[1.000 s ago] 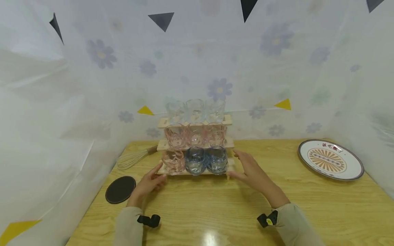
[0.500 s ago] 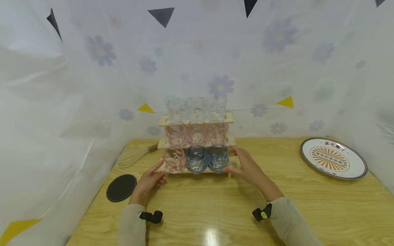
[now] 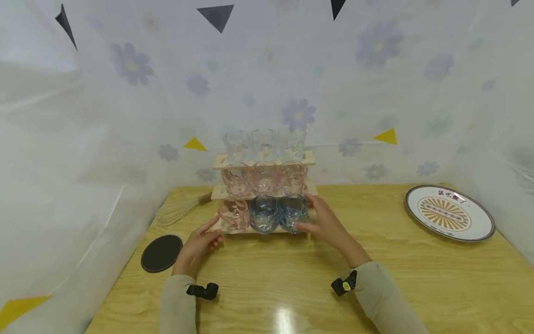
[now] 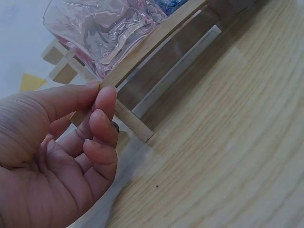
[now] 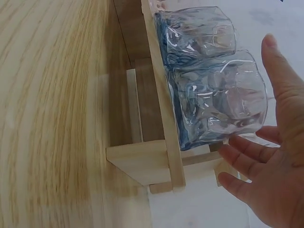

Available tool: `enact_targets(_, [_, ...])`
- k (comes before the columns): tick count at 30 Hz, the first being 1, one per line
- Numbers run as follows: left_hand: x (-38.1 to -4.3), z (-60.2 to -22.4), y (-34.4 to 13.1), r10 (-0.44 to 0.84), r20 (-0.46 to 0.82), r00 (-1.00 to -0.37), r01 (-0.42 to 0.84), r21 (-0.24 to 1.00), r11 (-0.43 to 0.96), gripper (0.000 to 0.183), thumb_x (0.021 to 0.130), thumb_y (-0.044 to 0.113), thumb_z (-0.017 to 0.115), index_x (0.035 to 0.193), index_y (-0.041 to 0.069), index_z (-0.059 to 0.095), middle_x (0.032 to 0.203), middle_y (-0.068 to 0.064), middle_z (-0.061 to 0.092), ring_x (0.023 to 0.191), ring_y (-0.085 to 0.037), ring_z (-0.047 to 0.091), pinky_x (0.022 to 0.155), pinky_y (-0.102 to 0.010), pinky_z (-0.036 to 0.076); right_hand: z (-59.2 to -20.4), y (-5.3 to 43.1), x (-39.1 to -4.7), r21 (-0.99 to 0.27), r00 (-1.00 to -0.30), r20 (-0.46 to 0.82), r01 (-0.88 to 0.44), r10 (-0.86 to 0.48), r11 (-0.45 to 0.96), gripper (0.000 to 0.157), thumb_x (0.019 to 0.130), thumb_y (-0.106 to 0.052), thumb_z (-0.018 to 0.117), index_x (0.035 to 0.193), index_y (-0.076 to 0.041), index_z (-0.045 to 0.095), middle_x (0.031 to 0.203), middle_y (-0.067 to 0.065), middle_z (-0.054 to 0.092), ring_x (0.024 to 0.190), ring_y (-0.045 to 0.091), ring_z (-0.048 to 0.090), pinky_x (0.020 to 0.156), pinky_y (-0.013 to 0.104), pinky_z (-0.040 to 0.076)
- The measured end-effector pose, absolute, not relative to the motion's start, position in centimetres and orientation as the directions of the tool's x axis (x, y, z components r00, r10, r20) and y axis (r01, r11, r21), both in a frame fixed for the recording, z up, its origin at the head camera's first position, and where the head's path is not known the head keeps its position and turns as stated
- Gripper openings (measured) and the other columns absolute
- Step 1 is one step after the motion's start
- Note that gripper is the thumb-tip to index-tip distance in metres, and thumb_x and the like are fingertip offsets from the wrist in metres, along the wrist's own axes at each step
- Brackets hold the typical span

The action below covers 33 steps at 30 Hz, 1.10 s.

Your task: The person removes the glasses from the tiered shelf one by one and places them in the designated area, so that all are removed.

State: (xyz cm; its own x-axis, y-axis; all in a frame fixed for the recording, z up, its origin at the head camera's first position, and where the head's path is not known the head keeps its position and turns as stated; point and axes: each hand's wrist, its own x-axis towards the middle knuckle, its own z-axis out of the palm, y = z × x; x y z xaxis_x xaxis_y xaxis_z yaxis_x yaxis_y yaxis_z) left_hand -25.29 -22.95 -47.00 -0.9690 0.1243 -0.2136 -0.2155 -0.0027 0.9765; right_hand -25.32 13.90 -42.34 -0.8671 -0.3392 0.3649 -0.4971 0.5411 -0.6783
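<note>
At the left, a coaster (image 3: 162,253) lies nearer than a whisk (image 3: 177,211). The left hand (image 3: 196,248) pinches the left end of the rack's (image 3: 219,191) lowest shelf, apparently steadying it. That shelf holds a pink cup (image 3: 234,217), then a middle blue cup (image 3: 264,215) and a right blue cup (image 3: 294,214). Around the last, the right hand (image 3: 329,227) spreads loosely, ungripped, thumb at the near side. The step looks like reaching for that cup; next calls for closing thumb and fingers gently. Far right sits a plate (image 3: 448,213).
</note>
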Motion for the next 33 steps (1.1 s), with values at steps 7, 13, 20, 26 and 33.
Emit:
enact_targets(7, [-25.2, -47.1, -22.9, 0.123, -0.207, -0.971, -0.210, 0.978, -0.012, 0.059, 0.094, 0.009, 0.060, 0.147, 0.015, 0.036, 0.068, 0.004, 0.065, 0.058, -0.005, 0.053, 0.054, -0.019, 0.041, -42.6, 13.1, -25.8, -0.719, -0.887, 0.335, -0.458, -0.317, 0.522, 0.093, 0.078, -0.040, 0.077, 0.148, -0.004, 0.028, 0.141, 0.022, 0.037, 0.122, 0.039, 0.042, 0.095, 0.056, 0.039])
enact_targets(13, [-25.3, -46.8, -22.9, 0.133, -0.221, -0.966, -0.227, 0.973, -0.032, 0.059, 0.094, 0.008, 0.059, 0.148, 0.015, 0.035, 0.068, 0.003, 0.065, 0.058, -0.006, 0.053, 0.054, -0.019, 0.042, -42.7, 12.6, -25.9, -0.755, -0.900, 0.338, -0.434, -0.274, 0.492, 0.085, 0.080, -0.033, 0.077, 0.146, -0.003, 0.032, 0.140, 0.022, 0.039, 0.124, 0.040, 0.042, 0.097, 0.055, 0.039])
enact_targets(20, [-25.4, -47.2, -23.1, 0.119, -0.199, -0.973, -0.202, 0.979, -0.014, 0.059, 0.094, 0.010, 0.059, 0.147, 0.018, 0.036, 0.069, 0.003, 0.066, 0.060, -0.006, 0.054, 0.056, -0.020, 0.043, -43.0, 12.3, -26.1, -0.802, -0.917, 0.332, -0.399, -0.222, 0.446, 0.077, 0.081, -0.027, 0.076, 0.144, -0.005, 0.036, 0.138, 0.020, 0.042, 0.121, 0.037, 0.046, 0.096, 0.051, 0.042])
enact_targets(26, [-25.5, -47.3, -23.2, 0.107, -0.205, -0.973, -0.208, 0.978, -0.017, 0.057, 0.094, 0.010, 0.059, 0.147, 0.020, 0.038, 0.069, 0.004, 0.065, 0.060, -0.006, 0.054, 0.056, -0.020, 0.043, -43.2, 12.2, -26.1, -0.838, -0.932, 0.304, -0.360, -0.196, 0.411, 0.078, 0.080, -0.028, 0.077, 0.144, -0.010, 0.037, 0.137, 0.019, 0.045, 0.120, 0.037, 0.048, 0.096, 0.050, 0.043])
enact_targets(33, [-25.5, -47.5, -23.0, 0.112, -0.197, -0.974, -0.203, 0.978, -0.039, 0.058, 0.094, 0.009, 0.059, 0.147, 0.018, 0.038, 0.068, 0.004, 0.065, 0.059, -0.006, 0.053, 0.055, -0.019, 0.042, -43.4, 12.2, -26.1, -0.859, -0.944, 0.292, -0.329, -0.153, 0.393, 0.077, 0.077, -0.031, 0.079, 0.143, -0.014, 0.042, 0.136, 0.016, 0.048, 0.118, 0.035, 0.051, 0.095, 0.048, 0.044])
